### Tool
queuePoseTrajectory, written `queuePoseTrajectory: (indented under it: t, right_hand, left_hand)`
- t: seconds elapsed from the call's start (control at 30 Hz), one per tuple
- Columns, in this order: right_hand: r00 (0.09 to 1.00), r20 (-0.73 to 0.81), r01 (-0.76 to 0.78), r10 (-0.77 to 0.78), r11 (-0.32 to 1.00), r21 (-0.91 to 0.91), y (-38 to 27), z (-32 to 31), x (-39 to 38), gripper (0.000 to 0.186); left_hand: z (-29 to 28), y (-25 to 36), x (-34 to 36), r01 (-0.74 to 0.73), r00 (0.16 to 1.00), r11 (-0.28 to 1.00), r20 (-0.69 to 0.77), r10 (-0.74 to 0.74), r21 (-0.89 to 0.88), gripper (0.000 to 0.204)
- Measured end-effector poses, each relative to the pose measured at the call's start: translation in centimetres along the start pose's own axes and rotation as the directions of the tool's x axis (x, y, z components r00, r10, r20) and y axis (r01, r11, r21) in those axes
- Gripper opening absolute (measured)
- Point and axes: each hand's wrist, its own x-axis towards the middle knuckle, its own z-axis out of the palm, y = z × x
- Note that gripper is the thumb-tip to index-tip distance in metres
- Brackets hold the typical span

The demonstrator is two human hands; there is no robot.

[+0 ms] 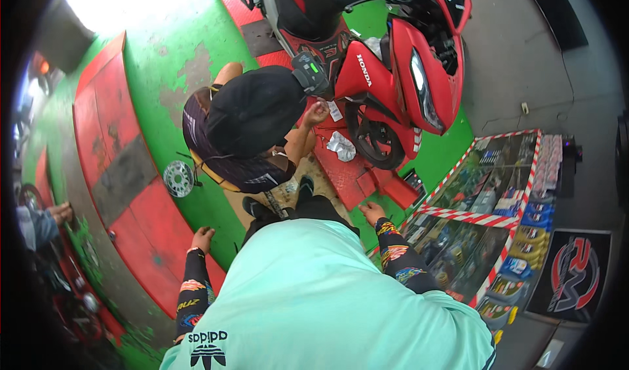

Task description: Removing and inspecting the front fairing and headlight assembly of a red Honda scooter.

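Both of my arms, in dark patterned sleeves, hang beside my mint shirt. My left hand (202,237) is over the red-and-green floor with loosely curled fingers and nothing visible in it. My right hand (371,213) hangs near a glass display case (458,193), fingers slightly bent and apart, holding nothing. Just ahead of me a co-worker in a black cap (255,111) crouches beside a red scooter (367,75), a hand raised near its front body. Crumpled white paper (341,146) lies on the red platform (339,173) by the front wheel (373,140).
A silver disc part (178,178) rests on the green floor left of the co-worker. A long red ramp (121,134) runs along the left. Another person's hand (60,214) and motorbikes show at the far left. Oil bottles (527,242) line the display case's right side.
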Motion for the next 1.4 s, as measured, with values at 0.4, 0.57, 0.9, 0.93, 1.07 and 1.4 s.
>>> queuePoseTrajectory:
  t: [0.4, 0.57, 0.9, 0.93, 1.07, 1.4]
  right_hand:
    - [0.976, 0.031, -0.218, 0.216, 0.965, 0.146, 4.4, 3.6, -5.6, 0.081]
    - [0.971, 0.052, -0.237, 0.233, 0.964, 0.117, 4.3, 3.8, -7.6, 0.082]
    - [0.989, 0.052, -0.138, 0.137, 0.990, 0.014, 4.0, 0.1, -2.9, 0.082]
    - [0.991, 0.052, -0.122, 0.120, 0.992, 0.037, 3.6, -0.7, -2.0, 0.081]
    - [1.000, 0.012, -0.014, 0.013, 0.997, 0.077, 1.2, -3.8, 2.0, 0.078]
    - [0.986, 0.106, 0.116, -0.131, 0.983, 0.140, -0.5, -6.4, 10.3, 0.073]
  left_hand:
    - [-1.8, 3.1, -1.7, -0.018, 1.000, 0.992, -0.021, 0.021, 0.127, 0.062]
    - [-1.2, 4.3, -1.3, -0.041, 0.999, 0.990, 0.006, 0.041, 0.135, 0.063]
    - [2.0, 2.3, -1.7, 0.005, 0.996, 1.000, -0.089, -0.003, 0.019, 0.064]
    - [2.6, 2.0, -2.1, -0.031, 0.996, 1.000, -0.079, 0.031, 0.007, 0.063]
    - [5.7, 2.2, -4.4, 0.007, 0.999, 0.997, -0.043, -0.003, 0.081, 0.064]
    - [13.7, 3.8, -7.2, 0.050, 0.993, 0.997, -0.106, -0.057, -0.059, 0.068]
